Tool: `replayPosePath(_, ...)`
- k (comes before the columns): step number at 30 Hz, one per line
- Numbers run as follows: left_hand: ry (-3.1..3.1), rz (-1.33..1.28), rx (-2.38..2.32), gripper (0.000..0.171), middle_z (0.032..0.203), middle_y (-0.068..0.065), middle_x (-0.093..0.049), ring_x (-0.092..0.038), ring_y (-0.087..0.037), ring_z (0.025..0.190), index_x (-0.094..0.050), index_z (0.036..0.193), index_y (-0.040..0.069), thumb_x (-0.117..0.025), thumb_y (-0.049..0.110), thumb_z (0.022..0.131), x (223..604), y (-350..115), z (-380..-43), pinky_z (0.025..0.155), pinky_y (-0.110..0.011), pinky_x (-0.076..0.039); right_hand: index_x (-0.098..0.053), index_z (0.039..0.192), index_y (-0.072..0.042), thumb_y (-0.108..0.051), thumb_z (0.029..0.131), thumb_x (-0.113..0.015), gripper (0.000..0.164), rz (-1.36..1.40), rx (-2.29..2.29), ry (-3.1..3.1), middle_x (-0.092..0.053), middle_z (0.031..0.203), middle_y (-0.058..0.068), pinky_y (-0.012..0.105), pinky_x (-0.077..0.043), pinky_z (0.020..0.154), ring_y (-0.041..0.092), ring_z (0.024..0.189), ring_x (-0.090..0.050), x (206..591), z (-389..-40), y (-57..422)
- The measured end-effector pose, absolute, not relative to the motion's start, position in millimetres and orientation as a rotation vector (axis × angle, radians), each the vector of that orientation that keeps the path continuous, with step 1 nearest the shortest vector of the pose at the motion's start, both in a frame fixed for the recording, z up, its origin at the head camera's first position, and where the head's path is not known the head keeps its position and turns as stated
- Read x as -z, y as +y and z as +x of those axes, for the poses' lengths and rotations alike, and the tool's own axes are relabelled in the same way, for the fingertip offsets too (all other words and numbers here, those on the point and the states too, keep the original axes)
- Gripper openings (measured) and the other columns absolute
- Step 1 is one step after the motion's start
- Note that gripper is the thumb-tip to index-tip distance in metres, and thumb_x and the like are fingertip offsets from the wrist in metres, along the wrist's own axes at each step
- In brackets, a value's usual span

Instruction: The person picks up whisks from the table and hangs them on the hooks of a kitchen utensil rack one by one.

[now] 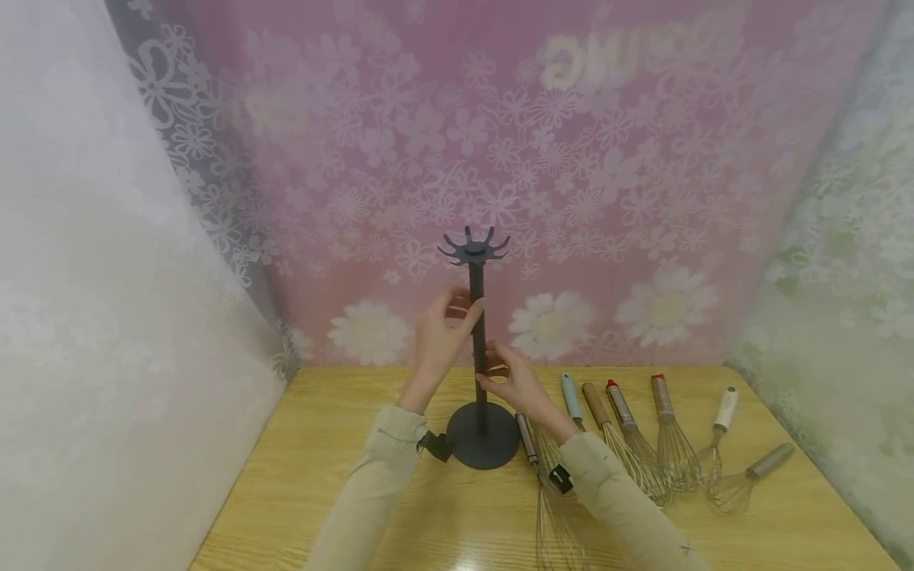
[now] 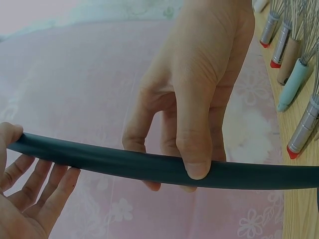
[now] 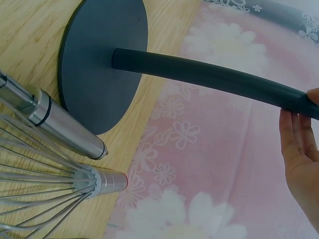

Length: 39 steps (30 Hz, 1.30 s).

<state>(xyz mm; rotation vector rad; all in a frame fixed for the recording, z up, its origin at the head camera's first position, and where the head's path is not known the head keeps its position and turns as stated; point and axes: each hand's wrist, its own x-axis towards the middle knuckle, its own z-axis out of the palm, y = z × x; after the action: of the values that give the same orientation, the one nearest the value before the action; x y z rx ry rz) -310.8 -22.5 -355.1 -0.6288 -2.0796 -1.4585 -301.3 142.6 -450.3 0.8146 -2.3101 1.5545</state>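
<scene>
Head view is showing us a dark stand [image 1: 479, 350] standing upright on the wooden table [image 1: 321, 476], near the table's back edge, and we are holding its post [image 2: 254, 175] with both hands. Our left hand [image 1: 443, 337] is gripping higher up, thumb across the front and fingers bending behind, opened only as far as the post is thick; our right hand [image 1: 520, 386] is pinching lower down between thumb and fingers in the same narrow way. At the top, a ring of upturned hooks [image 1: 474, 252] is fanning out, and the round base [image 1: 471, 454] is resting flat on the wood. Table grain is stretching from the base toward the left edge, leaving open room on that side, while whisks [image 1: 662, 396] are crowding the right. A slim steel-handled whisk [image 1: 527, 438] is lying just beside the base, and past it we are seeing a turquoise-handled whisk [image 1: 570, 395], a brown-handled whisk [image 1: 594, 400], two red-tipped steel whisks [image 1: 620, 404] and a white-handled whisk [image 1: 727, 408], with a grey-handled whisk [image 1: 773, 458] lying crosswise nearest the right edge. Our right sleeve [image 1: 628, 500] is covering some of their wires from view. Behind the table, a pink floral backdrop [image 1: 464, 119] is hanging, bearing pale letters [image 1: 562, 63] that we are finding too washed out to read.
</scene>
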Motion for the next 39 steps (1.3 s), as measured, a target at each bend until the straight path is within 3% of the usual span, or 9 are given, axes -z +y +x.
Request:
replayPosePath(13, -2.058, -0.670, 1.479, 0.023, 0.097, -0.008, -0.074, -0.073, -0.027, 0.087, -0.068, 0.108, 0.010, -0.072, 0.029, 0.096, 356, -13, -310, 0.075, -0.040, -0.061, -0.055, 0.134, -0.001, 0.001, 0.093, -0.071, 0.044, 0.776, -1.568, -2.354, -0.067, 0.111, 0.019, 0.047, -0.057, 0.092, 0.035, 0.103, -0.067, 446, -295, 153)
replayPosePath(29, -2.088, -0.675, 1.462, 0.026, 0.098, -0.006, -0.074, -0.073, -0.022, 0.085, -0.068, 0.111, 0.012, -0.072, 0.032, 0.096, 355, -6, -305, 0.071, -0.034, -0.061, -0.055, 0.132, 0.004, 0.005, 0.092, -0.071, 0.043, 0.784, -1.584, -2.310, -0.066, 0.109, 0.025, 0.053, -0.056, 0.090, 0.040, 0.101, -0.066, 449, -291, 161)
replayPosePath(39, -2.104, -0.686, 1.454, 0.025, 0.099, -0.005, -0.074, -0.073, -0.021, 0.086, -0.068, 0.112, 0.013, -0.071, 0.033, 0.097, 355, -6, -304, 0.073, -0.034, -0.061, -0.057, 0.130, -0.002, 0.002, 0.092, -0.072, 0.041, 0.757, -1.594, -2.327, -0.068, 0.110, 0.020, 0.046, -0.057, 0.092, 0.035, 0.103, -0.067, 449, -288, 163)
